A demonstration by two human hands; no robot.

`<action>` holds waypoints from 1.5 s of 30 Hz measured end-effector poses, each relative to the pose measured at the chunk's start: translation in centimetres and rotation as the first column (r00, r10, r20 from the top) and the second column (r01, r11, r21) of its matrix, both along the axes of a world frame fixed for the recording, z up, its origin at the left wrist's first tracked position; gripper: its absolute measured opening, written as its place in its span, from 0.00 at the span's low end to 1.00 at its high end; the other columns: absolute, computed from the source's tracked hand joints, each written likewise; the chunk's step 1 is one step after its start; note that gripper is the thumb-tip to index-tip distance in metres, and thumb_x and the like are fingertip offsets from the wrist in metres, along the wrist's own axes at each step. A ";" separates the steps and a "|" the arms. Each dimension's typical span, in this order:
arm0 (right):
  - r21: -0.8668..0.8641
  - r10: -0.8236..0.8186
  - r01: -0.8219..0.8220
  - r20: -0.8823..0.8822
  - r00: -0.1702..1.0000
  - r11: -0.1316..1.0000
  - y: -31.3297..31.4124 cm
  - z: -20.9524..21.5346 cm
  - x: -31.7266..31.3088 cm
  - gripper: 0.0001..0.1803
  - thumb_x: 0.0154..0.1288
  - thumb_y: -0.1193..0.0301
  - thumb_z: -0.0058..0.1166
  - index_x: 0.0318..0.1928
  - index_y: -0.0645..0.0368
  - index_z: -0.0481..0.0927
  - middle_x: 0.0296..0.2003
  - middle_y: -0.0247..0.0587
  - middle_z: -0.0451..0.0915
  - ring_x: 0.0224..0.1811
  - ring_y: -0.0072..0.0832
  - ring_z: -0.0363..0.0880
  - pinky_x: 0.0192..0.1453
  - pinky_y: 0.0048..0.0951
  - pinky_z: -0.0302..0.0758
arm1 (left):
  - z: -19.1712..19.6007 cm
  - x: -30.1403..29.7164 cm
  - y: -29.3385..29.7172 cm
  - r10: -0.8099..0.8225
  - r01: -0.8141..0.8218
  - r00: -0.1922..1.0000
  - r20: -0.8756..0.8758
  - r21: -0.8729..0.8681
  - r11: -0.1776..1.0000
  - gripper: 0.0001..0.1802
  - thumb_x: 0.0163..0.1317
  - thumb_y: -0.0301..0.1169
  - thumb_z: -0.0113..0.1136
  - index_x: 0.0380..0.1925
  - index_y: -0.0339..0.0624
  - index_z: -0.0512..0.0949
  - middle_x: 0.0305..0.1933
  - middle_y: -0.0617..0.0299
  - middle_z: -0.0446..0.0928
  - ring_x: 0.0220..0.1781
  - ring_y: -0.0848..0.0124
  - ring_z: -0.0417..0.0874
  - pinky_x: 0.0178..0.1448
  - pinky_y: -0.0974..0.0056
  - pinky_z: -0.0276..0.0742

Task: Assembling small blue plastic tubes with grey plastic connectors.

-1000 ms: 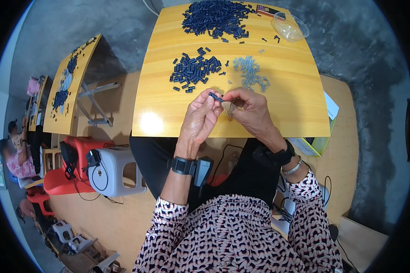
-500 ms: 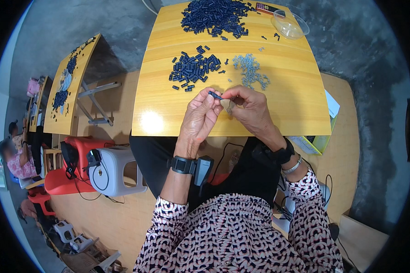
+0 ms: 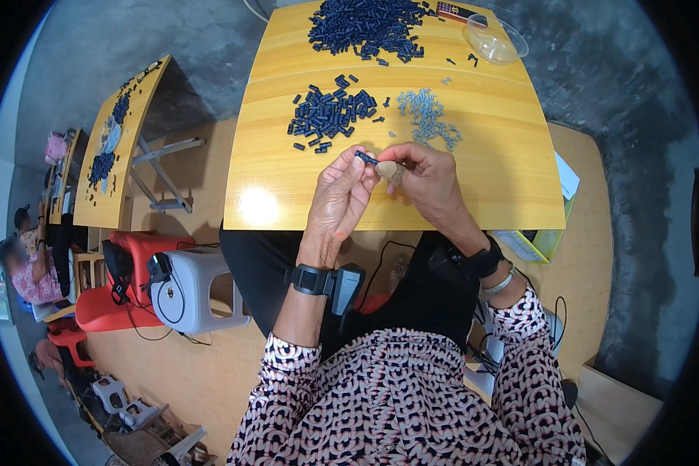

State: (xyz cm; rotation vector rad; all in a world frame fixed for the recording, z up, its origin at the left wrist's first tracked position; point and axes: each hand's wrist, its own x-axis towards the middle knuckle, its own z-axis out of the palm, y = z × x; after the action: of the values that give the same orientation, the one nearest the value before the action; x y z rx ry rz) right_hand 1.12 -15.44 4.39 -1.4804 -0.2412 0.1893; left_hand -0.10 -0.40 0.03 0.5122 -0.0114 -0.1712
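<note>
Over the near edge of the yellow table, my left hand (image 3: 335, 193) pinches a small black cylindrical plastic piece (image 3: 365, 158) between thumb and fingertips. My right hand (image 3: 433, 180) meets it from the other side, fingers closed at the piece's right end; whatever tiny thing they grip is hidden. A tan cover (image 3: 390, 172) sits on my right thumb. Just beyond my hands lies a pile of similar black pieces (image 3: 330, 110). To its right is a loose heap of small silvery screws (image 3: 426, 116), with a few dark bits between the two.
A larger heap of black pieces (image 3: 365, 29) covers the table's far part. Near the far right corner are a clear plastic bowl (image 3: 495, 43) and a dark red box (image 3: 460, 13). A yellow crate (image 3: 550, 242) stands right of the table, a white stool (image 3: 198, 291) at left.
My right hand has shifted slightly and its thumb has turned, showing more of the tan cover. My left hand keeps hold of the black piece in nearly the same place.
</note>
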 end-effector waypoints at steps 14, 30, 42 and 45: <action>-0.087 -0.128 0.147 0.196 0.972 0.985 0.4 -2.6 -0.4 0.09 0.55 0.78 0.57 0.38 0.66 0.79 0.24 0.33 0.77 0.25 0.14 0.72 0.28 0.19 0.69 | 0.0 0.0 -0.1 0.001 -0.001 1.000 0.013 -0.030 1.000 0.10 0.62 0.23 0.55 0.44 0.37 0.72 0.37 0.61 0.76 0.37 0.75 0.76 0.46 0.73 0.74; -0.067 -0.045 0.052 0.092 0.995 0.996 0.2 -0.9 -0.5 0.07 0.60 0.74 0.56 0.36 0.66 0.80 0.22 0.31 0.78 0.20 0.13 0.70 0.23 0.17 0.68 | -0.1 0.0 0.0 0.001 -0.001 1.000 0.017 -0.016 1.000 0.12 0.61 0.22 0.55 0.45 0.33 0.72 0.37 0.60 0.76 0.36 0.75 0.76 0.48 0.72 0.75; -0.055 -0.052 0.055 0.059 0.997 0.997 0.3 -1.0 -0.7 0.07 0.61 0.74 0.55 0.36 0.66 0.79 0.21 0.30 0.77 0.19 0.12 0.69 0.22 0.17 0.66 | 0.2 -0.1 0.1 -0.037 0.036 0.999 0.020 0.035 0.999 0.09 0.62 0.24 0.55 0.43 0.35 0.74 0.36 0.63 0.76 0.36 0.78 0.75 0.46 0.72 0.74; -0.089 -0.050 0.057 0.071 0.996 0.994 0.1 -0.6 -0.8 0.07 0.61 0.74 0.54 0.36 0.66 0.79 0.21 0.31 0.77 0.19 0.12 0.69 0.23 0.17 0.66 | 0.2 -0.1 -0.1 -0.045 0.044 0.999 0.019 0.066 0.997 0.09 0.62 0.25 0.55 0.42 0.35 0.75 0.36 0.64 0.76 0.36 0.78 0.75 0.46 0.72 0.73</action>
State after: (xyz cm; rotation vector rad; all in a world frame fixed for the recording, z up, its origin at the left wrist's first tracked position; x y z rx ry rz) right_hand 0.30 -15.39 3.78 -1.5836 -0.2506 0.1076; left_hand -0.20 -0.46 0.25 0.5791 -0.0377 -0.2101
